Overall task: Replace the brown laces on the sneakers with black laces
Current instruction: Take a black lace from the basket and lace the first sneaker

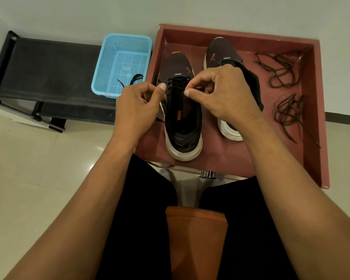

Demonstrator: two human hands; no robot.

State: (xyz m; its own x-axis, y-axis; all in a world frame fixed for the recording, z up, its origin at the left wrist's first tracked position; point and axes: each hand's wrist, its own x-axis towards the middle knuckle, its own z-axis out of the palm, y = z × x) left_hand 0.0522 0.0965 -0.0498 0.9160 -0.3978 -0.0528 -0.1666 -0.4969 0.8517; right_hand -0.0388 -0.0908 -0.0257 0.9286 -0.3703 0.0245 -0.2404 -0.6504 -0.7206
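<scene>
Work stands near halfway: both brown laces (289, 113) lie discarded in the red tray (220, 158). Left hand (135, 110) and right hand (224, 93) pinch the black lace (177, 81) threaded through the near sneaker (183, 136), apparently at its top eyelets. The far sneaker (220, 51) looks unlaced, and a spare black lace (134, 78) waits in the blue basket (109, 63).

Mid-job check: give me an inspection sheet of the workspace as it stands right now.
Surface: red tray, walled, with parts of its base bare.
Job's things: near sneaker threaded with black lace; far sneaker beside it, partly hidden; brown laces loose in two bundles at the tray's right.
Clutter: blue basket holding a spare lace.
Grippers: left hand and right hand both pinch the black lace over the near sneaker.
Cables: nothing seen.
Surroundings: black rack left of the basket; tiled floor; pale wall.
</scene>
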